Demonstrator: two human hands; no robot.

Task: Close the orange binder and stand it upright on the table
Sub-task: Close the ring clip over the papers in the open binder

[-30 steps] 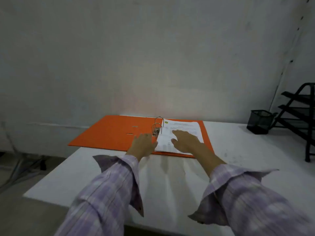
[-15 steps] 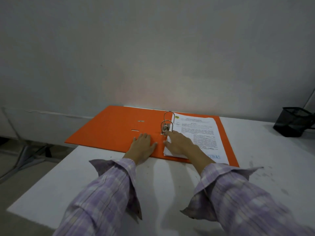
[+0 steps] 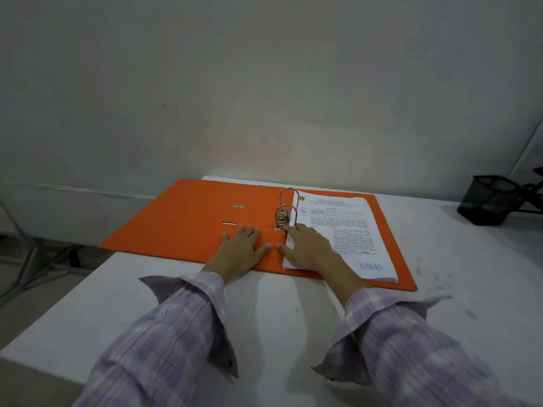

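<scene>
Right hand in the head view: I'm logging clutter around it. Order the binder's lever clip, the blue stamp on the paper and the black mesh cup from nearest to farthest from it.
1. Lever clip: just past the fingertips of the right hand, toward the wall.
2. Blue stamp: on the page's near corner, to the hand's right.
3. Black mesh cup: far right on the table.

The binder (image 3: 188,221) is bright orange with silver metal rings (image 3: 286,210). Its papers (image 3: 340,230) are white with black print, a yellow emblem and a blue stamp. Both sleeves (image 3: 164,342) are lilac-and-white plaid. The surface (image 3: 279,318) is white; the mesh cup (image 3: 487,201) is black.
</scene>
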